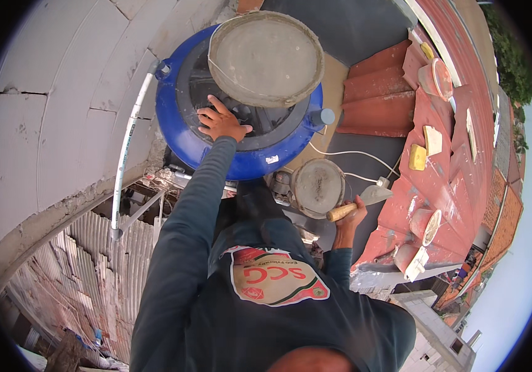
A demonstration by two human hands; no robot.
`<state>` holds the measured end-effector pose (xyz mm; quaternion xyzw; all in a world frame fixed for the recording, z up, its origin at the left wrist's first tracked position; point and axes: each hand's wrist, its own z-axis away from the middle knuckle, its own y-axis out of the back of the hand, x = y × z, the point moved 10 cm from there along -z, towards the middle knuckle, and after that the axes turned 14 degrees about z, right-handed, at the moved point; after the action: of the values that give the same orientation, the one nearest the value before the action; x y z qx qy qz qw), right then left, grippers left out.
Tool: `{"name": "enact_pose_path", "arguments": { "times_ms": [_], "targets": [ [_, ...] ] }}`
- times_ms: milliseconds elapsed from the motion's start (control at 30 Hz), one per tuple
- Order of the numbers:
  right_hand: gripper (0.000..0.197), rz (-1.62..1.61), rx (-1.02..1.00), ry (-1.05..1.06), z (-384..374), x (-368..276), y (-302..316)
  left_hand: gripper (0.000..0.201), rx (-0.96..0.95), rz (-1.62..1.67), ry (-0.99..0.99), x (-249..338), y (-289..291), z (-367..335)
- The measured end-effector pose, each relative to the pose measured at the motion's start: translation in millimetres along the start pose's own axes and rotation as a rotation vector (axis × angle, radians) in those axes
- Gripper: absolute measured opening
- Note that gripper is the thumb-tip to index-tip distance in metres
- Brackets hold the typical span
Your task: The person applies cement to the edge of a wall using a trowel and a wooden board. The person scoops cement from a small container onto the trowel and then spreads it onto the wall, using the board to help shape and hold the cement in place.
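My left arm stretches forward, and my left hand (pixel 224 119) lies with spread fingers on the dark lid of a round blue water tank (pixel 182 133). Just beyond those fingers, a wide round tub (pixel 267 57) with a smooth grey surface sits on the tank top. On my right side, my right hand (pixel 354 216) is closed around a trowel (pixel 374 194); its wooden handle points left and its metal blade points right. Left of the trowel stands a smaller bucket (pixel 319 186) with grey, mortar-like material in it.
A pale block wall (pixel 61 130) and a white pipe (pixel 126 149) rise at the left. Red corrugated roofing (pixel 446 192) on the right carries a yellow sponge (pixel 417 157) and several small containers. A white cable (pixel 353 153) crosses the dark surface. Rusty corrugated sheets (pixel 80 273) lie lower left.
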<state>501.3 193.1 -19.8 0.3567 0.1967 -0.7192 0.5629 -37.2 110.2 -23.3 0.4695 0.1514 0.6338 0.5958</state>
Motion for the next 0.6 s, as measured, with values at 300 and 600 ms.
{"name": "enact_pose_path", "arguments": {
  "times_ms": [300,600],
  "targets": [
    [0.019,-0.016,0.067,-0.059,46.3,10.9,33.1,0.157,-0.005,-0.007,0.027,-7.0,0.9,-5.9],
    [0.016,0.014,0.190,-0.064,58.6,12.8,95.2,0.155,-0.009,-0.028,0.075,-8.6,-2.6,-8.1]
  ]
}}
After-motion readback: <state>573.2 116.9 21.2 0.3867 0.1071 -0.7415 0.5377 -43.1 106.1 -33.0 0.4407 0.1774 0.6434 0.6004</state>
